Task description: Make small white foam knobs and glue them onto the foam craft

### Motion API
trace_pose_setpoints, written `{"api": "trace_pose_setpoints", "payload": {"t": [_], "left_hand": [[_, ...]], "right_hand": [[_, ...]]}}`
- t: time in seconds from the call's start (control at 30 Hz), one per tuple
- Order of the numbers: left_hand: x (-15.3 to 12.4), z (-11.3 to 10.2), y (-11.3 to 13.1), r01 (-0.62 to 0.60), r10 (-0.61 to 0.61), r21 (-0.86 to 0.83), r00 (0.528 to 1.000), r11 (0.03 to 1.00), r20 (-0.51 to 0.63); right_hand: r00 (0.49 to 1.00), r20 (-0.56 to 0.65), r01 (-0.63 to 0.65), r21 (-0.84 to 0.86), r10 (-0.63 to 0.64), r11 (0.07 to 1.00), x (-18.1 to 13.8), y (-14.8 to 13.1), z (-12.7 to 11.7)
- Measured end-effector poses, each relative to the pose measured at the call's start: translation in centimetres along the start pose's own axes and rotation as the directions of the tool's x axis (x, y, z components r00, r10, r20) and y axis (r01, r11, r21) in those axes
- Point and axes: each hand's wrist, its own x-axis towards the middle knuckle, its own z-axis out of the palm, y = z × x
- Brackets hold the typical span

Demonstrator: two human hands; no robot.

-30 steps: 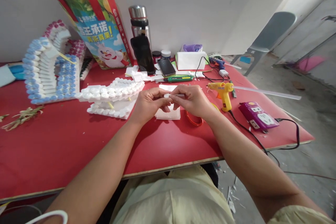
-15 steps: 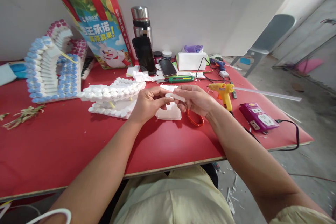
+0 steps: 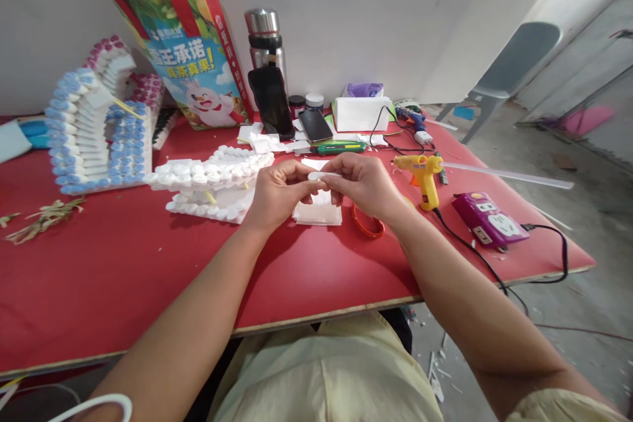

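Note:
A small rolled strip of white paper (image 3: pixel 319 175) is pinched between my two hands above the table. My left hand (image 3: pixel 281 190) grips its left end between thumb and fingertips. The thumb and fingers of my right hand (image 3: pixel 363 184) close on its right side and cover part of it. Below the hands lies a stack of white paper sheets (image 3: pixel 317 213). An orange-red ring, perhaps a roll of tape or scissor handle, (image 3: pixel 367 223) rests under my right wrist. Left of my left hand stands a white structure of many small rolled pieces (image 3: pixel 198 177).
A yellow glue gun (image 3: pixel 424 181) with a long clear stick and a purple power socket (image 3: pixel 490 219) lie at the right. Behind are a green cutter (image 3: pixel 340 148), phones (image 3: pixel 316 126), a steel flask (image 3: pixel 266 39) and a shopping bag (image 3: pixel 190 59). Blue-and-white rolled-paper work (image 3: pixel 101 135) stands left.
My right hand has turned and moved its fingertips closer to my left hand. Less of the white strip shows between them, and its trailing end is now covered.

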Motion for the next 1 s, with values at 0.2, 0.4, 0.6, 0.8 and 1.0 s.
{"api": "trace_pose_setpoints", "payload": {"t": [0.2,0.4,0.6,0.8,1.0], "left_hand": [[0.0,0.1,-0.2,-0.007,0.006,0.038,1.0,0.999,0.015],[0.0,0.1,-0.2,-0.012,0.011,0.027,0.999,1.0,0.033],[-0.1,-0.1,-0.4,0.001,-0.005,0.076,0.999,0.997,0.053],[-0.4,0.1,-0.5,-0.046,0.041,0.197,0.999,0.979,0.028],[-0.4,0.3,-0.4,-0.044,0.017,0.198,0.991,0.979,0.133]], "right_hand": [[0.995,-0.052,0.062,-0.349,-0.085,0.935,-0.4,-0.5,0.1],[0.985,-0.034,0.143,-0.382,-0.168,0.913,-0.7,-0.9,0.1],[0.986,0.104,0.151,-0.208,-0.131,0.966,-0.7,-0.3,-0.6],[0.993,0.101,0.076,-0.221,-0.055,0.972,-0.4,0.2,-0.4],[0.998,0.042,-0.041,-0.122,0.046,0.992,0.0,0.6,-0.6]]}}
